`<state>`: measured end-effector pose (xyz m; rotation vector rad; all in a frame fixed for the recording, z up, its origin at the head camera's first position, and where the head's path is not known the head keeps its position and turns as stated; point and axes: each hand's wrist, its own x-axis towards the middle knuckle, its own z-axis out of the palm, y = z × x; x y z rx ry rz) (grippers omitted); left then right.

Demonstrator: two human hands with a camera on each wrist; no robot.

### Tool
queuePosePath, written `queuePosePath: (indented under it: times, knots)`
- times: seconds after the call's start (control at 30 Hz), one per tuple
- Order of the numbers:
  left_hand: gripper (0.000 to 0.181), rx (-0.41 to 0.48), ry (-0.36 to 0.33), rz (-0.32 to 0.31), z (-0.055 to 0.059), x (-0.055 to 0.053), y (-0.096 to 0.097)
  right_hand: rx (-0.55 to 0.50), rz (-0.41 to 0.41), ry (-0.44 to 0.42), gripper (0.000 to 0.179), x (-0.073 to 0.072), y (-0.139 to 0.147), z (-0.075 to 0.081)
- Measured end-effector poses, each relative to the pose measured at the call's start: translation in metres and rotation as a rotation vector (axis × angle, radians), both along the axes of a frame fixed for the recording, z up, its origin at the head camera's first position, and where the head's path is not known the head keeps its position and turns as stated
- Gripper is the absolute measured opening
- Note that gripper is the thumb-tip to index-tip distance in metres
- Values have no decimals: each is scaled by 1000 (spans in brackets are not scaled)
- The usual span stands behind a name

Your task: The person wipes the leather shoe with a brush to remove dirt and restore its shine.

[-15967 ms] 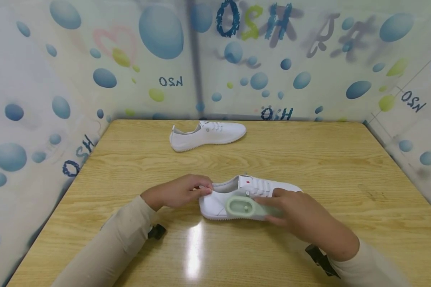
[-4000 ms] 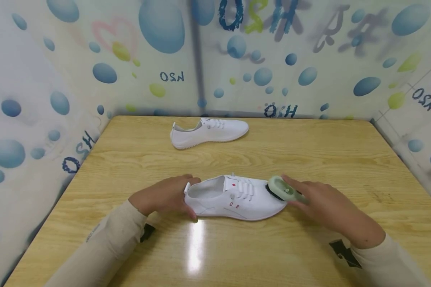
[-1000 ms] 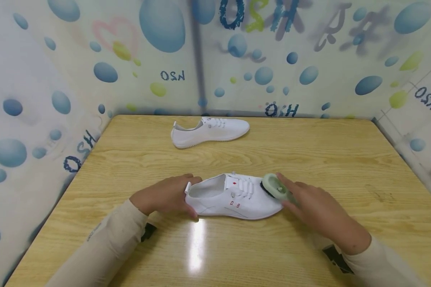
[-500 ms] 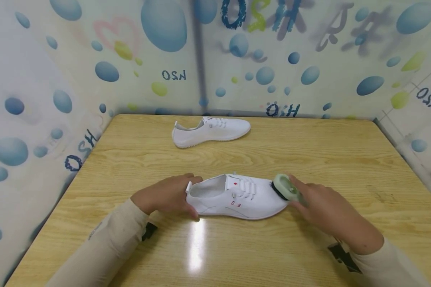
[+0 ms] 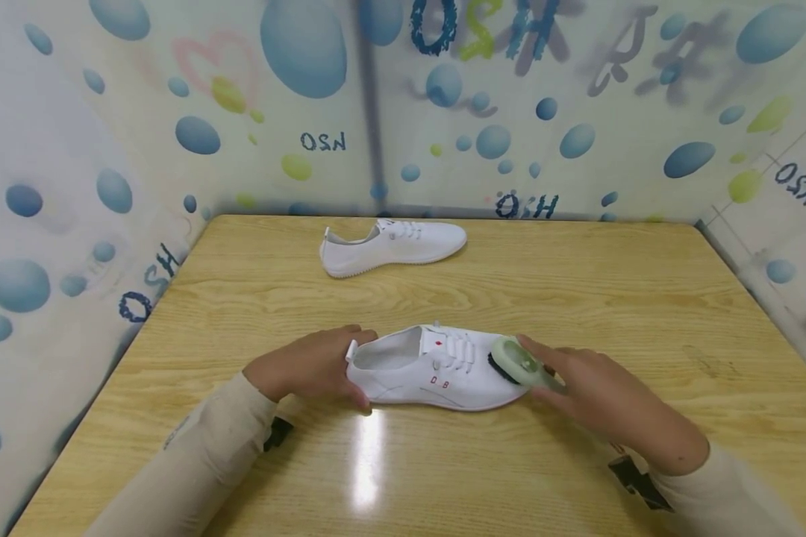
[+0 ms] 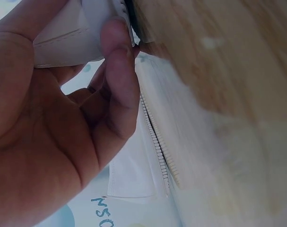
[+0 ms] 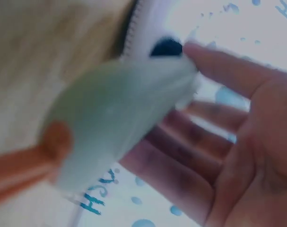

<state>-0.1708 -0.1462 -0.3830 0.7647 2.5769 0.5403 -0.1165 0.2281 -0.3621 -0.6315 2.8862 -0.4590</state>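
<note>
A white lace-up shoe [image 5: 403,382] with small red marks stands on the table, toe to the right. My left hand [image 5: 305,367] grips its heel, thumb on the near side; the left wrist view shows curled fingers by the shoe's white edge [image 6: 63,42]. Pale green and dark-bristled, a shoe brush [image 5: 519,361] lies against the top of the toe. My right hand [image 5: 601,399] holds its handle, thumb and forefinger on opposite sides. In the right wrist view the brush [image 7: 115,104] is blurred, with several fingers behind it.
A matching white shoe [image 5: 403,250] sits at the back of the wooden table [image 5: 578,298], toe to the right. Behind and beside the table hangs a pale sheet [image 5: 228,171] printed with blue spots.
Sixteen seconds ago the brush was on the shoe's near side; it then moved to the toe. In the last half second it slid left along the toe. My left hand stays at the heel.
</note>
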Motion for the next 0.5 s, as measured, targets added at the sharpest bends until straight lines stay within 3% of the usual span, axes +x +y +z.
queuePosePath:
  times: [0.3, 0.5]
  knots:
    - [87, 10, 7, -12, 0, -1, -1, 16, -64, 82, 67, -7, 2, -5]
    - [91, 5, 5, -11, 0, -1, -1, 61, -54, 0, 67, -6, 9, 0]
